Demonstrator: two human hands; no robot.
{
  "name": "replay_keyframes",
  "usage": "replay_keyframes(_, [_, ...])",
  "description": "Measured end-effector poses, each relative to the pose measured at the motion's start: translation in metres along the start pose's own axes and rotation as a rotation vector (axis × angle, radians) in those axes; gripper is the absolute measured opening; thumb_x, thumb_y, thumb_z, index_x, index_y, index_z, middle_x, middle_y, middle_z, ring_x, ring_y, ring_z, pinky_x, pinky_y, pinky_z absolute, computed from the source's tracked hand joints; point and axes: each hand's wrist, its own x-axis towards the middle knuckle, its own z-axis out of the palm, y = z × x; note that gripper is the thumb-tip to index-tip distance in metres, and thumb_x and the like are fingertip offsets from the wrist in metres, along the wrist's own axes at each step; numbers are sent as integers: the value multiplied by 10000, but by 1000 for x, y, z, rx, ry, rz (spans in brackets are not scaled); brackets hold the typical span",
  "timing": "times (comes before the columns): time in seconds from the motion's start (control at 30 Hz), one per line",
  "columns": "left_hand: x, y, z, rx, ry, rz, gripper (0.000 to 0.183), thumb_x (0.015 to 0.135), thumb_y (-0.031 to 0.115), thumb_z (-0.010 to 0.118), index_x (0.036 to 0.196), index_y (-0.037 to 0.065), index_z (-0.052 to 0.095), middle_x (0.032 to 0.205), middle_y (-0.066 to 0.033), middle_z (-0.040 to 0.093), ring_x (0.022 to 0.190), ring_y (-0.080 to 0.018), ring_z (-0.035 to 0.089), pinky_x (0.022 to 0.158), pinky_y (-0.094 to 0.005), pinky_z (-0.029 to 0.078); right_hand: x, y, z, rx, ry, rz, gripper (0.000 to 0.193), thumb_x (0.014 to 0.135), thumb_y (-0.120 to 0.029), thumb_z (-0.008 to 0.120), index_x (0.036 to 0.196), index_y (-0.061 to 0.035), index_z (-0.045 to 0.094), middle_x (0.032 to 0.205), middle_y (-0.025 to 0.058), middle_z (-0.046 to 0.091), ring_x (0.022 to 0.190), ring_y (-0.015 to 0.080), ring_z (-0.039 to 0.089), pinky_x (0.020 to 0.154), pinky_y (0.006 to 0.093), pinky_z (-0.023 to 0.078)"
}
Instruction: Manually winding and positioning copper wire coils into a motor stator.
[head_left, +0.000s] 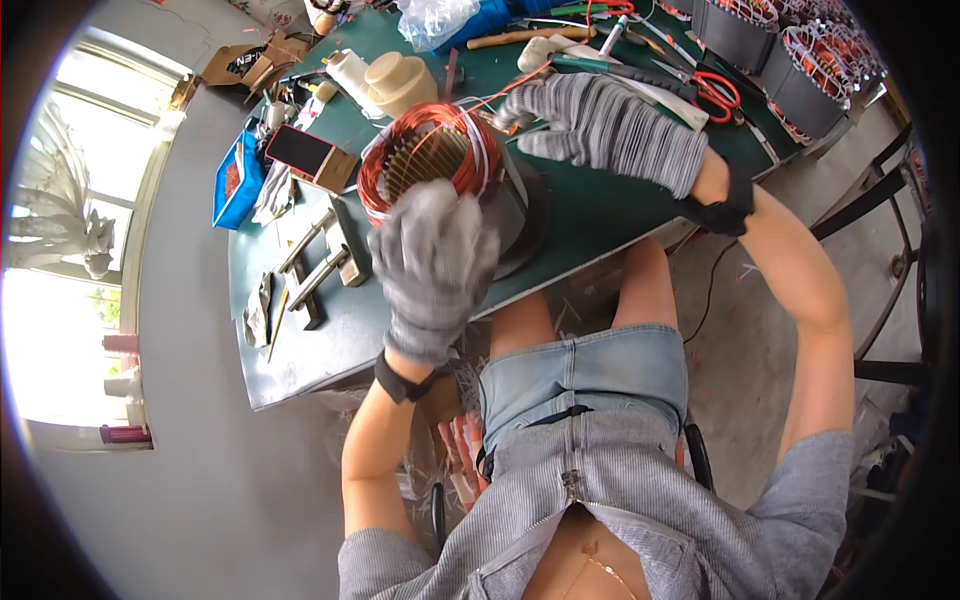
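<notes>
A motor stator (515, 225) with a dark grey housing stands on the green-topped table, its open end toward me. Orange-red copper windings (375, 175) ring its mouth, with pale lacing at the sides and yellowish slot liners inside. My left hand (430, 270), in a grey knitted glove, is at the near rim of the windings; motion smears its fingers. On the far right side of the ring is my right hand (610, 130), in a striped grey glove, its thumb and fingers drawn together at the coil. Whatever they pinch is too small to make out. A thin orange wire (515, 85) runs from the windings past that hand.
Red-handled scissors (715, 97), a hammer (610, 45) and other hand tools lie beyond my right hand. More wound stators (815, 75) stand at the far right. Left of the work are cream containers (397, 82), a phone (300, 150), a blue bin (237, 180) and a metal fixture (325, 260).
</notes>
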Motion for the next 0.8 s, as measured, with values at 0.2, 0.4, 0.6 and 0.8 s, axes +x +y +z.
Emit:
replay_keyframes(0.2, [14,-16,23,25,-200,-108,365,779,294,670,1041,59,574,960,-128,556,1009,-359,493,927,-505,342,0,-12,42,152,239,99,487,842,-349,599,1257,-130,465,1059,133,592,972,301,601,815,388,503])
replay_keyframes(0.4, [3,-18,35,-52,-68,-117,294,738,222,704,953,71,571,879,-114,551,944,-363,508,914,-500,342,28,2,34,330,100,-126,230,864,-184,613,1063,-68,623,1017,116,641,925,259,618,828,343,490])
replay_keyframes(0.6, [9,-34,22,-207,-70,-15,304,696,193,721,938,78,578,844,-94,561,930,-330,516,902,-485,348,40,22,15,335,4,-239,215,882,-185,585,1030,-31,611,984,88,648,938,220,609,784,307,492])
replay_keyframes(0.8, [10,-19,4,-10,-297,-107,403,734,236,628,1090,63,552,991,-126,553,1004,-334,488,934,-494,329,50,20,3,163,129,-188,208,846,-146,558,1032,-68,611,1153,82,587,905,241,613,767,333,500])
